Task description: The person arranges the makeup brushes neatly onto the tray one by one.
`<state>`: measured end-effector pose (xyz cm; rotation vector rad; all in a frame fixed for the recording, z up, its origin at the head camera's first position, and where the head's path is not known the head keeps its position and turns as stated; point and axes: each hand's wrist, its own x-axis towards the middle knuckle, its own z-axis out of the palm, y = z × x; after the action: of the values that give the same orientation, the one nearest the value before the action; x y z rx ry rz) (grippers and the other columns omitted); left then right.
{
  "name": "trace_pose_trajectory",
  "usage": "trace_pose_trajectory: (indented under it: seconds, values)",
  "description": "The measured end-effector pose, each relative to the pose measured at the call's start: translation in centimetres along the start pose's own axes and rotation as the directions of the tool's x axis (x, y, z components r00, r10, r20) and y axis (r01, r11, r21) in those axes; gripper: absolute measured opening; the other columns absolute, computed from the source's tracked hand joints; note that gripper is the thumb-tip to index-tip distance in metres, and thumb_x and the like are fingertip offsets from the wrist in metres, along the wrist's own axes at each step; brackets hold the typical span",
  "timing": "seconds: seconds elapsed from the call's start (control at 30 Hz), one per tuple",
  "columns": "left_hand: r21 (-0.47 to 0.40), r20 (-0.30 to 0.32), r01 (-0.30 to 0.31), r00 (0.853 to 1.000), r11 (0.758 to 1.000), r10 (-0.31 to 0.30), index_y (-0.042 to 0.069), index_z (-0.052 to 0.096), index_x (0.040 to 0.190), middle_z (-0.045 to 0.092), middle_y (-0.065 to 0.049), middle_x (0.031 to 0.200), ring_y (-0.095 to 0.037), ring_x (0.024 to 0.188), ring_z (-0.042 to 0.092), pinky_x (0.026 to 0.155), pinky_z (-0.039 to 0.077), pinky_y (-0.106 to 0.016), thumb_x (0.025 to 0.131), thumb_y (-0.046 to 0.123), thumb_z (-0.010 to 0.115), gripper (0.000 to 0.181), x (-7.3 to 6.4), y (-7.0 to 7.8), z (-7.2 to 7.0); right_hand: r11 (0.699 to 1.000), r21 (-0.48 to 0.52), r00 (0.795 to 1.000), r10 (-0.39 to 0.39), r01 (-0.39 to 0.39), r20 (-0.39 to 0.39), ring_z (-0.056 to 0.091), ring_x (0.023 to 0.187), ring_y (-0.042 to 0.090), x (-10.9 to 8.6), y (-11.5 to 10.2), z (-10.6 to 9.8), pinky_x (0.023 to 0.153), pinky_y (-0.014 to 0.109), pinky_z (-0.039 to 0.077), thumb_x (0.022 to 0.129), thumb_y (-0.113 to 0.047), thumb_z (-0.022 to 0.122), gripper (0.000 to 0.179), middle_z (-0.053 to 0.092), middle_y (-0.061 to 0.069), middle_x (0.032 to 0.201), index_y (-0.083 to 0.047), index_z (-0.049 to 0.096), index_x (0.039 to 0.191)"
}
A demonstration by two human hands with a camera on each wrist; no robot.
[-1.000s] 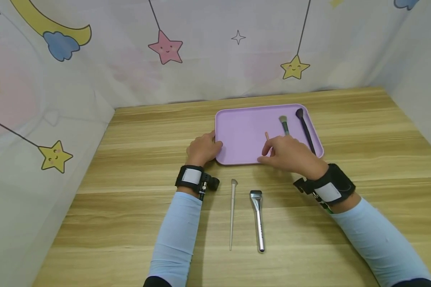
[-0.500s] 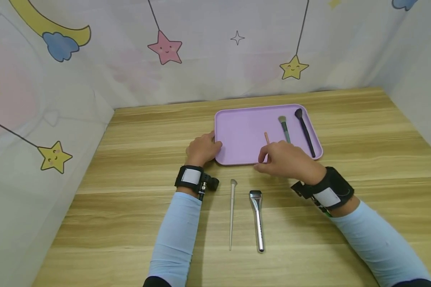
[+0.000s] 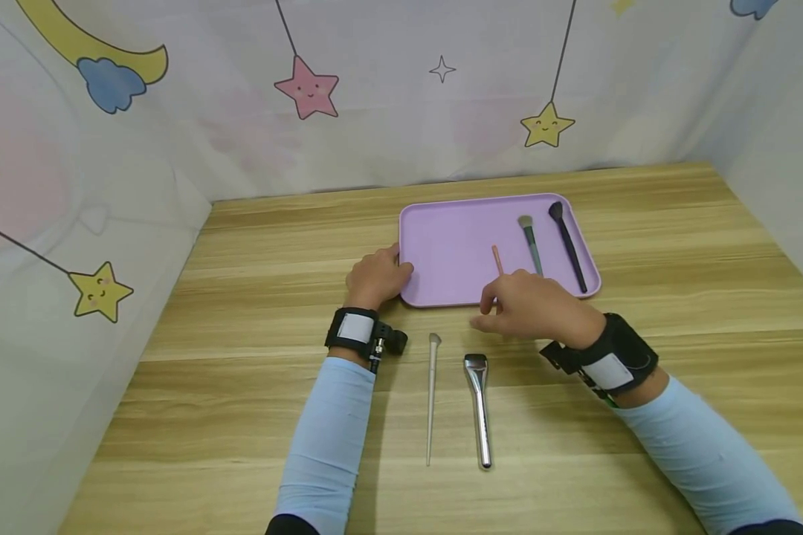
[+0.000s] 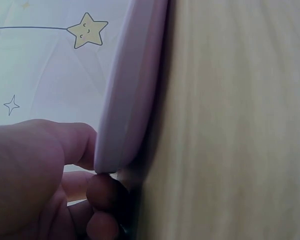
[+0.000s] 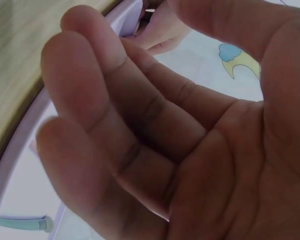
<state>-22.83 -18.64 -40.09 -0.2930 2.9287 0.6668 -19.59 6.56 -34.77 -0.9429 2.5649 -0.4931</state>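
Note:
At its left end, the lilac tray [image 3: 455, 238] is gripped by my left hand [image 3: 377, 279], thumb over the rim and fingers under it in the left wrist view. My right hand [image 3: 538, 308], fingers loosely bent and nothing between them, hovers by the tray's front edge. It partly hides a thin orange-pink stick [image 3: 497, 259] lying in the tray. Also in the tray are a makeup brush with a green handle [image 3: 532, 244] and, at the right end, a black makeup brush [image 3: 568, 245].
On the wooden table [image 3: 241, 416] in front of the tray lie a slim white makeup brush [image 3: 432, 394] and a silver makeup brush with a flat, wide head [image 3: 480, 409]. A cloth wall with stars [image 3: 375, 148] stands behind the table.
My right hand has drawn back from inside the tray toward its front edge, uncovering more of the green and black brushes. My left hand stays on the tray.

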Motion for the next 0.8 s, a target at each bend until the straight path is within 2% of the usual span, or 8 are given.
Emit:
trace_pose_trajectory:
  seconds: [0.27,0.57,0.8]
  values:
    - [-0.001,0.003,-0.006,1.0,1.0,0.006,0.02,0.044,0.155,0.055,-0.012,0.145,-0.033,0.105,0.057,0.079,0.047,-0.048,0.096,0.039,0.049,0.062,0.17,-0.11,0.1,1.0,-0.002,1.0,-0.017,0.017,0.016,0.056,0.06,0.014,-0.15,-0.12,0.27,0.054,0.032,0.046,0.094,-0.037,0.07,0.031,0.062,-0.002,0.068,-0.007,0.075,0.097]
    - [-0.003,-0.011,-0.02,1.0,1.0,0.02,0.02,0.045,0.154,0.057,-0.013,0.142,-0.032,0.101,0.058,0.076,0.048,-0.047,0.095,0.037,0.049,0.062,0.05,-0.16,0.09,0.999,-0.03,0.995,0.019,-0.016,0.1,0.056,0.064,0.016,-0.2,-0.66,0.54,0.055,0.032,0.045,0.092,-0.041,0.072,0.032,0.062,-0.001,0.071,-0.009,0.075,0.094]
    - [0.005,-0.004,-0.019,1.0,1.0,0.019,0.019,0.044,0.155,0.056,-0.013,0.143,-0.032,0.099,0.057,0.074,0.047,-0.045,0.095,0.037,0.048,0.063,-0.08,-0.09,-0.02,0.999,-0.043,0.993,0.017,-0.012,0.114,0.057,0.067,0.018,-0.36,-0.82,0.62,0.055,0.034,0.046,0.091,-0.043,0.073,0.031,0.063,-0.001,0.074,-0.012,0.074,0.089]
